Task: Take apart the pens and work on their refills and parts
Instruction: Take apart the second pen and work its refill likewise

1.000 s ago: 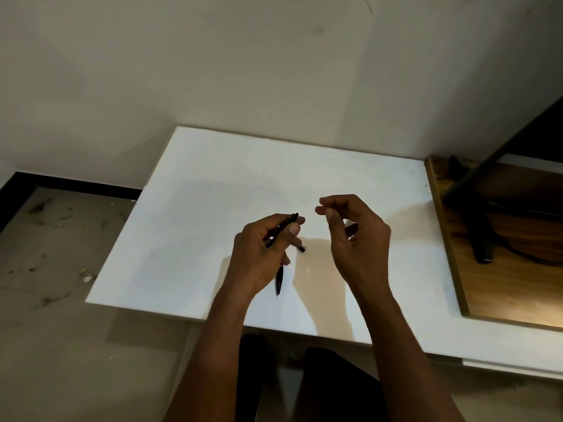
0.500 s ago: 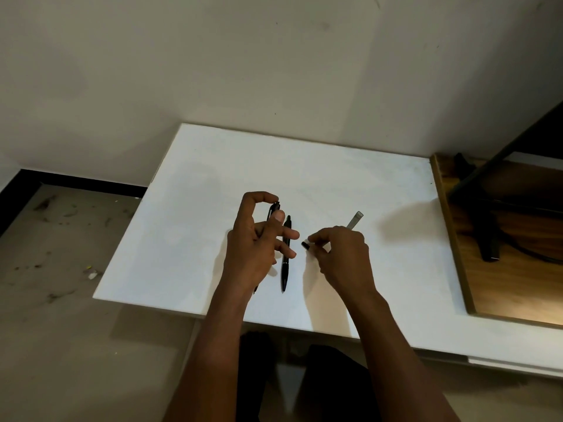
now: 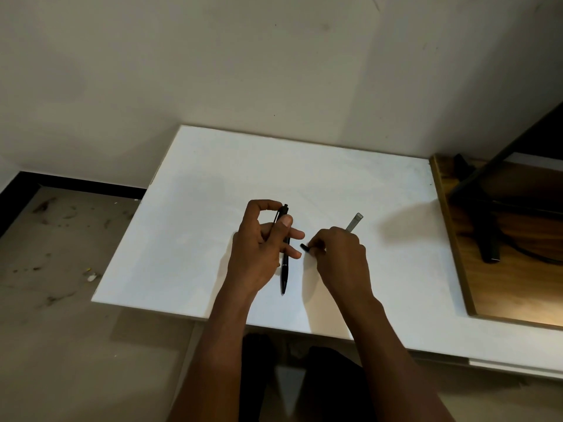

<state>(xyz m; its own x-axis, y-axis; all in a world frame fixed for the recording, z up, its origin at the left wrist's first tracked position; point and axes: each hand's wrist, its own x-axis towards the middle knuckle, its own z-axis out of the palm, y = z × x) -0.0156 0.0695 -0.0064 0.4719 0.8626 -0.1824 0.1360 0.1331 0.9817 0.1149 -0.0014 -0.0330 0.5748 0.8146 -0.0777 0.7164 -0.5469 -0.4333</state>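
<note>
While at left hand, pen tip nearward

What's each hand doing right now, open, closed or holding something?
Left hand: grip closed on a black pen.
Right hand: grip closed on a small black part; whether it also holds the grey tube cannot be told.

Dim, warm light leaves the white table the brightest patch, where the left hand and right hand cast soft, smeared shadows, and the wide lens bows the frame's edges.
</note>
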